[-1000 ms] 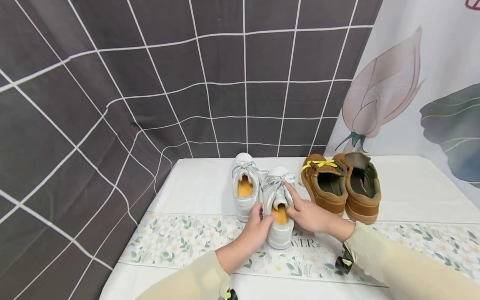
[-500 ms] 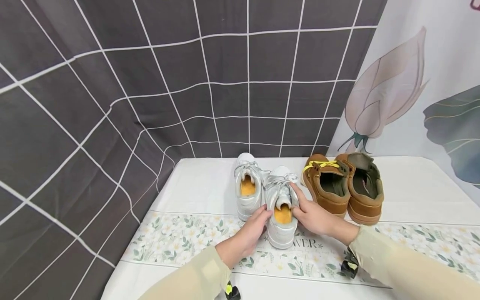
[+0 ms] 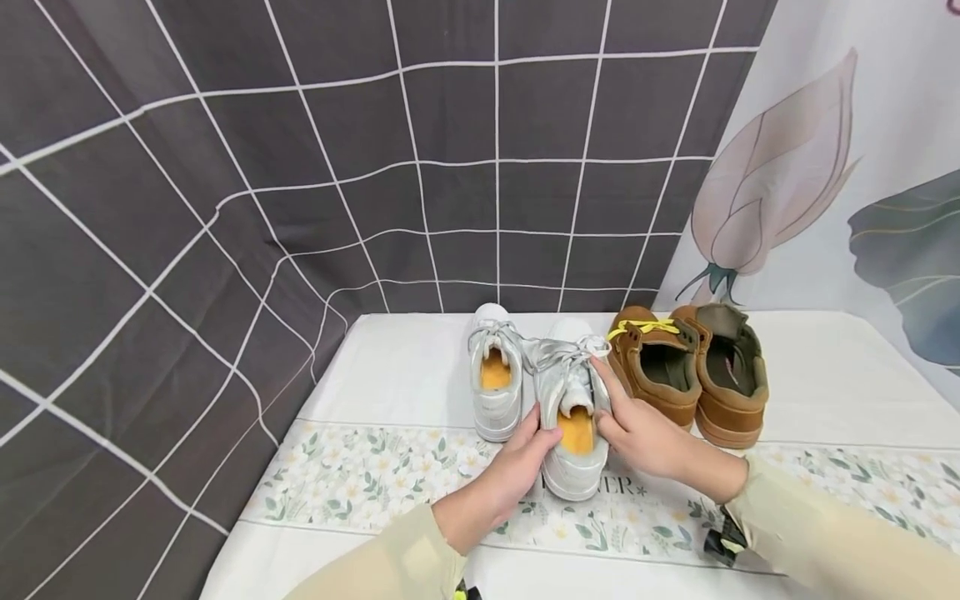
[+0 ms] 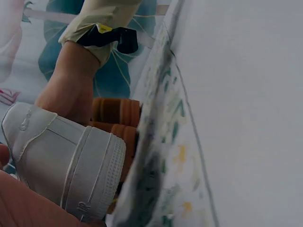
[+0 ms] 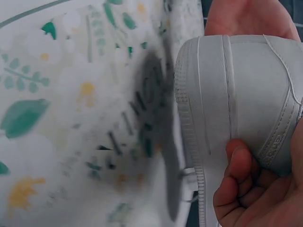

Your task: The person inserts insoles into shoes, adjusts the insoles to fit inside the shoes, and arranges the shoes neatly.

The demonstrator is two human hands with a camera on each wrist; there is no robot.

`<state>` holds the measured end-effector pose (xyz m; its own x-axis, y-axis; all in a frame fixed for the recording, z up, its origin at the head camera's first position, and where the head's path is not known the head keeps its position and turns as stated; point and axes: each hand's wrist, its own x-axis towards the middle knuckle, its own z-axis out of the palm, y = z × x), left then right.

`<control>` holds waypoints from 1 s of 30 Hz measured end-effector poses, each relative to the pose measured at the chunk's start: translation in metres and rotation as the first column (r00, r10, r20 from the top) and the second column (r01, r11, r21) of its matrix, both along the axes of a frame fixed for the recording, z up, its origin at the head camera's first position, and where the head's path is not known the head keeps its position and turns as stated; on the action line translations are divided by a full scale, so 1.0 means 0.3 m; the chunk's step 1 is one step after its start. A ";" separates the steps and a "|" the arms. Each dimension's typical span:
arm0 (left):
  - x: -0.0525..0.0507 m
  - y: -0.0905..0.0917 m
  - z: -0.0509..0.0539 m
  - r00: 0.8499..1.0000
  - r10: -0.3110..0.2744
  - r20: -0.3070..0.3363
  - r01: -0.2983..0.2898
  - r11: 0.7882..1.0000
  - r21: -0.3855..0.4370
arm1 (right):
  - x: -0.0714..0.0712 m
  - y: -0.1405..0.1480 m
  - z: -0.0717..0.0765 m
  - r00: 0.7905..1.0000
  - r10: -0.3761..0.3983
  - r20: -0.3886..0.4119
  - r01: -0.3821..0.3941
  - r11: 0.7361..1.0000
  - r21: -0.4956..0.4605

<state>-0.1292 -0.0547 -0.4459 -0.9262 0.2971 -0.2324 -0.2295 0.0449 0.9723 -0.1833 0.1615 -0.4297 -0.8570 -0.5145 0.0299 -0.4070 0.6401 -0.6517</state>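
Note:
A white lace-up sneaker (image 3: 573, 479) with a yellow-orange insole is held by its sides, heel toward me. My left hand (image 3: 506, 471) grips its left side, thumb at the collar. On the other side my right hand (image 3: 652, 437) holds it, index finger reaching up by the laces and thumb at the opening. Curled fingers (image 5: 239, 175) press under its side in the right wrist view. The heel (image 4: 66, 161) stands off the cloth in the left wrist view, a shadow beneath. Just left stands the matching white sneaker (image 3: 497, 410).
Right of the hands stand two brown shoes, one with yellow laces (image 3: 671, 404) and one with its tongue raised (image 3: 729, 417). A white cloth with a floral band (image 3: 375, 475) covers the table. Behind hangs a dark grid-patterned curtain (image 3: 450, 200); a flower-printed one (image 3: 795, 167) hangs at right.
The held white sneaker has shifted a little right, away from its mate, and both hands have moved with it. The left thumb has come back to its collar. The brown shoes stay put.

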 end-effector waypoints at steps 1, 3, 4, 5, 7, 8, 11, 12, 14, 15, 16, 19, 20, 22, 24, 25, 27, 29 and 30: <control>0.006 -0.005 0.015 1.000 -0.007 -0.015 0.006 1.000 -0.012 | 0.003 -0.002 0.015 1.000 0.004 -0.006 -0.004 1.000 -0.002; 0.016 -0.018 0.048 0.999 -0.008 -0.037 0.007 1.000 -0.024 | 0.009 -0.009 0.048 0.999 0.015 -0.035 -0.015 1.000 0.002; 0.019 -0.026 0.065 0.999 -0.003 -0.053 0.001 1.000 -0.031 | 0.011 -0.014 0.067 0.998 0.025 -0.054 -0.025 1.000 0.000; 0.019 -0.035 0.083 0.997 -0.001 -0.076 -0.002 0.999 -0.033 | 0.012 -0.022 0.087 0.997 0.030 -0.074 -0.030 1.000 0.001; 0.018 -0.055 0.119 0.994 0.011 -0.109 -0.014 0.999 -0.031 | 0.010 -0.040 0.125 0.993 0.047 -0.111 -0.047 0.999 0.002; 0.016 -0.066 0.136 0.992 0.017 -0.124 -0.021 0.999 -0.031 | 0.008 -0.050 0.145 0.991 0.054 -0.123 -0.054 0.999 0.003; 0.011 -0.107 0.186 0.983 0.018 -0.180 -0.026 0.999 -0.041 | -0.007 -0.093 0.201 0.986 0.070 -0.151 -0.070 0.998 0.010; 0.008 -0.123 0.200 0.980 0.017 -0.197 -0.027 0.999 -0.046 | -0.013 -0.109 0.218 0.984 0.077 -0.160 -0.076 0.997 0.009; 0.001 -0.155 0.228 0.972 0.006 -0.237 -0.018 0.999 -0.050 | -0.030 -0.146 0.248 0.981 0.084 -0.175 -0.084 0.996 0.008; -0.003 -0.171 0.241 0.968 0.011 -0.252 -0.024 0.998 -0.049 | -0.040 -0.166 0.261 0.979 0.088 -0.183 -0.088 0.996 0.010; -0.007 -0.187 0.250 0.964 0.019 -0.267 -0.031 0.999 -0.041 | -0.050 -0.186 0.271 0.978 0.092 -0.187 -0.091 0.996 0.012; -0.018 -0.233 0.271 0.954 0.059 -0.293 -0.069 0.997 -0.024 | -0.080 -0.242 0.284 0.974 0.108 -0.202 -0.107 0.994 0.016; -0.022 -0.247 0.274 0.951 0.080 -0.297 -0.091 0.995 -0.025 | -0.089 -0.260 0.286 0.973 0.112 -0.202 -0.110 0.994 0.018; -0.032 -0.277 0.278 0.944 0.105 -0.312 -0.117 0.993 -0.020 | -0.107 -0.295 0.290 0.972 0.121 -0.202 -0.119 0.993 0.024; -0.044 -0.304 0.279 0.941 0.129 -0.313 -0.144 0.989 -0.027 | -0.126 -0.331 0.294 0.969 0.132 -0.209 -0.128 0.991 0.029; -0.051 -0.317 0.279 0.939 0.136 -0.317 -0.154 0.988 -0.030 | -0.135 -0.350 0.296 0.969 0.136 -0.209 -0.132 0.991 0.030; -0.065 -0.342 0.276 0.934 0.156 -0.321 -0.176 0.984 -0.032 | -0.154 -0.389 0.298 0.968 0.143 -0.205 -0.138 0.990 0.038; -0.077 -0.366 0.270 0.932 0.186 -0.312 -0.208 0.977 -0.040 | -0.171 -0.430 0.298 0.970 0.147 -0.194 -0.140 0.989 0.047; -0.082 -0.377 0.266 0.931 0.198 -0.308 -0.221 0.974 -0.044 | -0.178 -0.451 0.296 0.972 0.148 -0.183 -0.140 0.989 0.054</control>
<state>-0.1539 -0.1679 -0.3660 -0.9954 0.0810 0.0512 0.0596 0.1045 0.9927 -0.2368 0.0262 -0.3409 -0.7552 -0.6361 0.1581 -0.6083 0.5903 -0.5307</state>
